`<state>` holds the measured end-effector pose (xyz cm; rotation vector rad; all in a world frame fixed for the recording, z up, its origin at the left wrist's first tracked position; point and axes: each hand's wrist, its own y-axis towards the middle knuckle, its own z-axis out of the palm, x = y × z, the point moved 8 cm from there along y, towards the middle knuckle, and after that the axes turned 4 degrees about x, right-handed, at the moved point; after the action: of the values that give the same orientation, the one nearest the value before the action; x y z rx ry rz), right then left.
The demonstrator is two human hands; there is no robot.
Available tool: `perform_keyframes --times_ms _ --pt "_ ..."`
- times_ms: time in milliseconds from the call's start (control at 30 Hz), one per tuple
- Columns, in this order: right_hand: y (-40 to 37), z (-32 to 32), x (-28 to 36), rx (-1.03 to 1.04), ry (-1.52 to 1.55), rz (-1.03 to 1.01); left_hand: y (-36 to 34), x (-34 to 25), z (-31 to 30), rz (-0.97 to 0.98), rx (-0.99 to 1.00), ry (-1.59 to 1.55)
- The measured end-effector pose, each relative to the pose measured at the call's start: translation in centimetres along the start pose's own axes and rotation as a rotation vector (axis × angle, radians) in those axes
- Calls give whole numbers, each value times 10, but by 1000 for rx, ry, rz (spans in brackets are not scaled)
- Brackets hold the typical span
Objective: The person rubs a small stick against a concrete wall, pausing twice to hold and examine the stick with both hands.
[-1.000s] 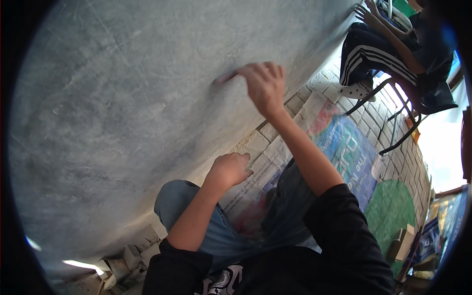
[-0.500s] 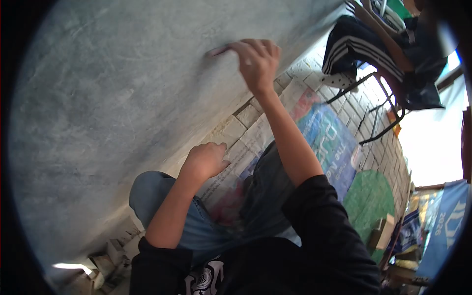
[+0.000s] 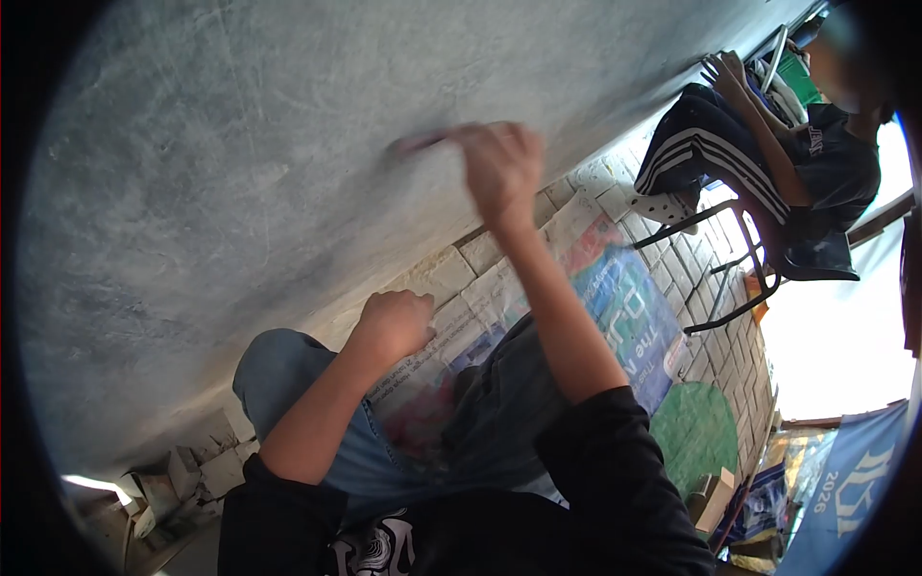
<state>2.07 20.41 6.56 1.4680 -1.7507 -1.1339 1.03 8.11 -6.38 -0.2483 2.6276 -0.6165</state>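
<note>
Head, right hand point(image 3: 504, 175): half-curled, blurred; I can't tell its hold.
Left hand point(image 3: 394, 323): curled, hold hidden.
Wall point(image 3: 279, 192), ten o'clock: press evenly.

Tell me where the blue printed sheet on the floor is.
In the head view, the blue sheet lies right of centre on the pale brick paving, between the person's right forearm and the black-framed chair.

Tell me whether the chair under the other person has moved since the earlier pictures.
No. Judged against the printed sheet, the chair has not shifted any way: its near leg still ends beside the sheet's edge.
</note>
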Motion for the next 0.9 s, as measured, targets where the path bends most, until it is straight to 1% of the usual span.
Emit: perform_keyframes --times_ms 67,100,167,200,267,300,333,400,433,467,533,567,600,667,700,733,800,833,867,900 --pt "8 -4 26 -6 49 -116 2 -1 -2 -7 0 5" --pt "6 -5 20 -8 55 -104 1 1 -2 -18 2 9" --pt "9 -12 -15 -57 -34 81 0 4 -2 -14 -9 -9" --pt "7 -10 -14 -56 -30 78 -1 3 -2 2 -23 -29" --pt "8 -11 -17 -53 -40 148 -1 3 -2 -11 -11 -9" --pt "7 -8 -5 -38 -53 73 0 4 -1 -22 6 11" --pt "10 -9 0 -40 -56 69 1 3 -3 -20 1 11" --pt "14 -8 22 18 -6 -96 1 3 0 -25 15 6" --pt "12 -9 7 -11 -55 -48 0 3 1 -22 19 8" --pt "8 -9 -2 -11 -60 -45 -2 5 1 -19 10 -9" --pt "7 -15 -36 -22 -112 231 -3 5 -2 -8 -11 -30" --pt "9 -17 -27 -72 -110 159 -3 7 -3 -20 -5 -14" --pt "8 -13 -19 -75 -115 156 -3 7 -3 -33 2 1" --pt "15 -8 28 19 26 -95 0 3 -6 -36 8 10" --pt "12 -7 24 -7 -27 -109 -1 3 -3 -44 29 22" --pt "10 -7 14 -9 -23 -98 -2 6 -1 -50 39 27" --pt "6 -14 -23 -53 -84 111 -2 5 -3 8 -22 -37" --pt "6 -13 -30 -16 -76 188 -3 5 -3 10 -24 -40" --pt "5 -12 -28 -17 -81 185 -4 6 -3 -5 -20 -28" --pt "5 -7 -16 -8 -9 90 -3 7 -4 -19 -17 -15"
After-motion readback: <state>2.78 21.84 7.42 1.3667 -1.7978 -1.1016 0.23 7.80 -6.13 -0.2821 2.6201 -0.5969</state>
